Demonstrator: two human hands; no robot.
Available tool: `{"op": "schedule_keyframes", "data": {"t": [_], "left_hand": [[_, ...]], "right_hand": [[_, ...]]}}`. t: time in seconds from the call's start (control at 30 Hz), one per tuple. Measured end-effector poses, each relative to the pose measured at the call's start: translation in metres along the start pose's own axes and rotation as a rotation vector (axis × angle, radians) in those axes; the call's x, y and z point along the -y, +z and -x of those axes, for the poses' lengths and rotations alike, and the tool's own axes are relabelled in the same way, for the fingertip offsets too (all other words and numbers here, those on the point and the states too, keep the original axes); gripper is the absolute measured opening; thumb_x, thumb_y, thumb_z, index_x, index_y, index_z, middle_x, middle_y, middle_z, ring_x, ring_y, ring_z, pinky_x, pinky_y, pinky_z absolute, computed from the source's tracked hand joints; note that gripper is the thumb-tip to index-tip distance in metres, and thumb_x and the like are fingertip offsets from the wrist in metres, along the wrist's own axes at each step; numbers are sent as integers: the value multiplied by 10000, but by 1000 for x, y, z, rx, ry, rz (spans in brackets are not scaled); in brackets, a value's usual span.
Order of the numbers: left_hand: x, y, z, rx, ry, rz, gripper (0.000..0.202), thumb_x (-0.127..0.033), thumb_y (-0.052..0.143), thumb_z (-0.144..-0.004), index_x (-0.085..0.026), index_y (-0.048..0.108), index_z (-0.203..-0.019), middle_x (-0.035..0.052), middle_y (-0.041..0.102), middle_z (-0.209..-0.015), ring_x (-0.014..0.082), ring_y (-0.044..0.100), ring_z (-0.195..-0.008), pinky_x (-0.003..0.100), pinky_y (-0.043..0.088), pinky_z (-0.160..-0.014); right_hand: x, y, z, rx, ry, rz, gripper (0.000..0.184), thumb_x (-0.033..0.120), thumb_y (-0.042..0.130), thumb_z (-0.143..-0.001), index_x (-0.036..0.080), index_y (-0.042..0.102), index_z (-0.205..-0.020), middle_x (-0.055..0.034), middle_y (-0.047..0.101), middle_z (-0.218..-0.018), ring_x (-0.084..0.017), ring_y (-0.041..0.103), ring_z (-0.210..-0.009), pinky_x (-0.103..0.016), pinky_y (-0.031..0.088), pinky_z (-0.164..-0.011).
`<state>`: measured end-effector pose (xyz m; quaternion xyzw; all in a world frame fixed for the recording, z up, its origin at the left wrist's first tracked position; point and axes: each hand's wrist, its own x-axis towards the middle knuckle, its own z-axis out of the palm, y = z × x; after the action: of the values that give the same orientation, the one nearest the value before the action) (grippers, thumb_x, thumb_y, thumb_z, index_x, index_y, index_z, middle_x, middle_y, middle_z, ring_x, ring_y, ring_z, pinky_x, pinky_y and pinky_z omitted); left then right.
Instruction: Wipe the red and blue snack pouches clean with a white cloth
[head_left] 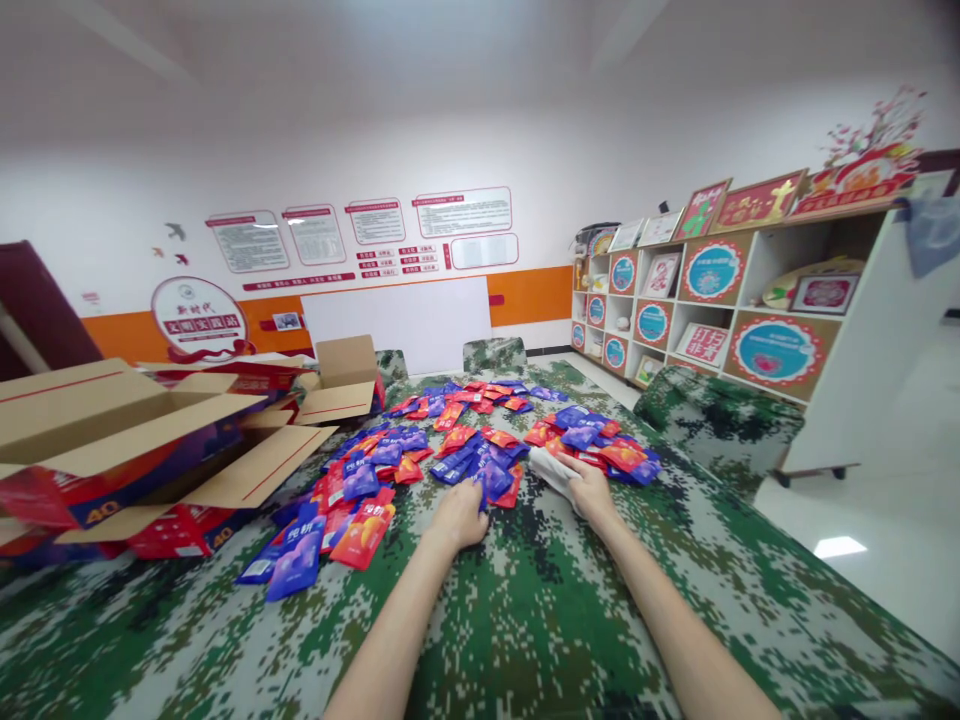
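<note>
Camouflage table (540, 620), fingers (469, 492) touching purple packet (491, 478)

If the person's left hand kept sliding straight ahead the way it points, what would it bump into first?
Probably the purple packets right at the left hand's fingertips, which it seems to touch already; behind them lie red packets. Depth is hard to judge.

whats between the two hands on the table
In the head view, purple and red packets lie between the left hand and right hand.
</note>
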<state>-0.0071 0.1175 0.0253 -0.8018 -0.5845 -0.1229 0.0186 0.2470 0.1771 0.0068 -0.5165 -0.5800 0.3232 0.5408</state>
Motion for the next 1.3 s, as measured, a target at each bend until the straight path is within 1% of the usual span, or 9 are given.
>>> {"op": "schedule_keyframes", "data": {"t": [0.13, 0.3, 0.43, 0.6, 0.7, 0.8, 1.0, 1.1, 1.3], "left_hand": [[13, -7, 17, -39, -11, 3, 476, -96, 459, -739, -165, 496, -1208, 107, 577, -1084, 233, 548, -1016, 323, 413, -905], [25, -17, 33, -307, -21, 332, 554, -70, 405, -765, -175, 434, -1308, 70, 558, -1208, 190, 514, -1105, 317, 375, -984], [-1, -14, 37, -379, -117, 719, 447, -140, 441, -786, -190, 551, -1216, 32, 578, -1210, 196, 515, -1120, 334, 362, -1001], [-54, 21, 18, -234, -263, 1076, 405, -194, 477, -793, -133, 581, -1180, 70, 630, -1128, 211, 597, -1001, 337, 454, -894], [-72, 45, -2, -179, -277, 961, 423, -211, 463, -813, -134, 547, -1221, 79, 618, -1152, 205, 600, -1003, 325, 456, -886], [-79, 58, -20, -176, -249, 853, 438, -222, 507, -786, -112, 557, -1208, 106, 586, -1199, 223, 549, -1091, 330, 405, -953], [-89, 58, -40, -149, -143, 654, 463, -241, 527, -755, -76, 557, -1187, 149, 575, -1167, 255, 514, -1109, 336, 354, -994], [-95, 56, -38, -128, -96, 547, 417, -261, 537, -754, -114, 575, -1142, 140, 551, -1144, 275, 479, -1114, 367, 324, -1006], [-102, 58, -28, -82, -99, 415, 379, -323, 477, -819, -161, 538, -1156, 132, 406, -1268, 313, 333, -1200, 451, 205, -1049]], "right_hand": [[-3, 0, -1, -6, 35, -15, 546, 154, 467, -538, 147, 690, -1036, -74, 673, -1069, -285, 580, -1054, -399, 423, -941], [6, -3, 3, -35, 63, -73, 549, 123, 464, -521, 132, 698, -1017, -74, 686, -1034, -290, 592, -1026, -402, 424, -932], [10, -8, 5, -86, 97, -185, 570, 120, 477, -519, 128, 686, -1049, -70, 693, -1009, -283, 626, -939, -351, 495, -798], [-5, -13, 0, -134, 170, -310, 637, 174, 501, -529, 92, 620, -1150, -68, 714, -913, -238, 654, -709, -281, 499, -553], [-12, -16, -4, -156, 155, -312, 650, 208, 508, -534, 73, 606, -1162, -66, 710, -933, -223, 647, -673, -259, 478, -498], [-15, -20, -7, -158, 131, -310, 670, 228, 504, -530, 72, 594, -1176, -58, 700, -975, -223, 648, -684, -254, 472, -480], [-10, -24, -8, -153, 117, -352, 662, 230, 497, -518, 85, 614, -1154, -56, 696, -989, -242, 650, -769, -255, 487, -523], [-2, -23, -5, -135, 158, -420, 702, 206, 492, -496, 69, 592, -1176, -71, 697, -973, -239, 649, -751, -251, 478, -510], [1, -19, -3, -145, 163, -450, 684, 202, 495, -489, 99, 607, -1155, -74, 685, -1002, -199, 639, -744, -219, 461, -509]]}}
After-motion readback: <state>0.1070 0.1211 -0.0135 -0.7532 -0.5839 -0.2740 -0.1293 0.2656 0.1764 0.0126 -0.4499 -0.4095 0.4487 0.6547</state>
